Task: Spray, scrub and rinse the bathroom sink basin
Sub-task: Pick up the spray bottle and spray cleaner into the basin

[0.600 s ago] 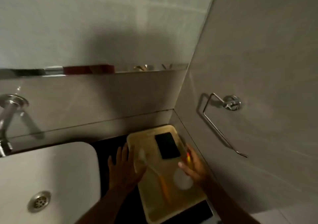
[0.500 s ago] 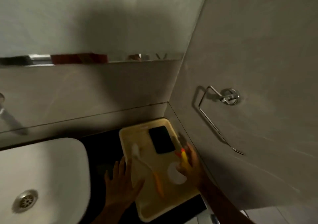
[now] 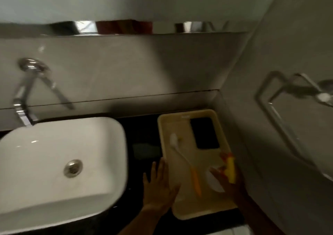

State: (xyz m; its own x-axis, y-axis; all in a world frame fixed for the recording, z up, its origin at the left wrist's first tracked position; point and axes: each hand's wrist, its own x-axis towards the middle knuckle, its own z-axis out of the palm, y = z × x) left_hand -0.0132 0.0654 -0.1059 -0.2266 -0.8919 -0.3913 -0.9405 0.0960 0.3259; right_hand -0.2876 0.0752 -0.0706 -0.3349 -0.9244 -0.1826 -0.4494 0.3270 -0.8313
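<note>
Yellow bottle [image 3: 230, 169] is held in my right hand [image 3: 228, 180], ready for spraying the sink [image 3: 59, 162]; my left hand [image 3: 159, 188], fingers spread flat, steadies the tray [image 3: 182, 215].

Dark countertop [image 3: 142, 132] runs under the wall; on it sits the white basin [image 3: 59, 162] to the left and a pale yellow tray [image 3: 182, 215] to the right, pushed into the corner, the two apart. My left hand [image 3: 159, 188] lies flat on the counter, fingers spread, its thumb side over the tray's left rim. A dim greenish patch just left of the tray is too blurred to identify.
</note>
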